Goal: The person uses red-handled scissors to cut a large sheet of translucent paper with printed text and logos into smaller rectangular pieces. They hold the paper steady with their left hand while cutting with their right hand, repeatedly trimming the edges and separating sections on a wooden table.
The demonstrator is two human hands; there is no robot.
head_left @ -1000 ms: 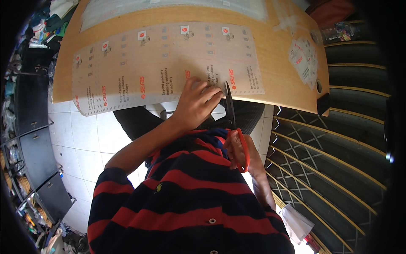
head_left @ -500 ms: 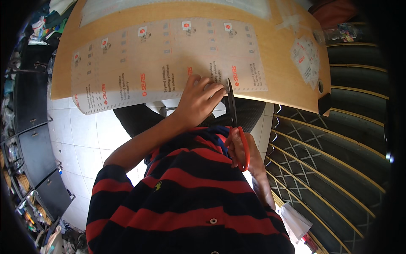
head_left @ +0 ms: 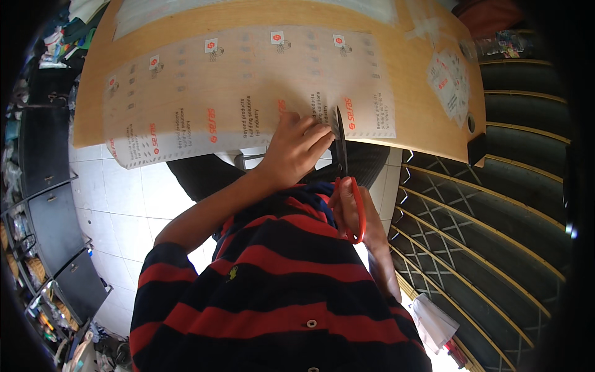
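A translucent printed sheet with red and dark print lies over the table, its near edge hanging past the front. My left hand is at that edge, fingers bent and closed on the sheet just left of the scissors. My right hand grips red-handled scissors close to my body, with the handle loops around its fingers. The dark blades point away from me, and their tips reach over the sheet's near edge. Whether the blades are parted is hard to make out.
The wooden table bears small printed cut pieces at its right and another clear sheet at the far side. Dark drawers stand to the left; a folding metal gate runs along the right.
The scissors and my right hand have moved slightly forward, so the blade tips reach farther over the sheet. The sheet has shifted a little to the right. My left hand keeps its hold.
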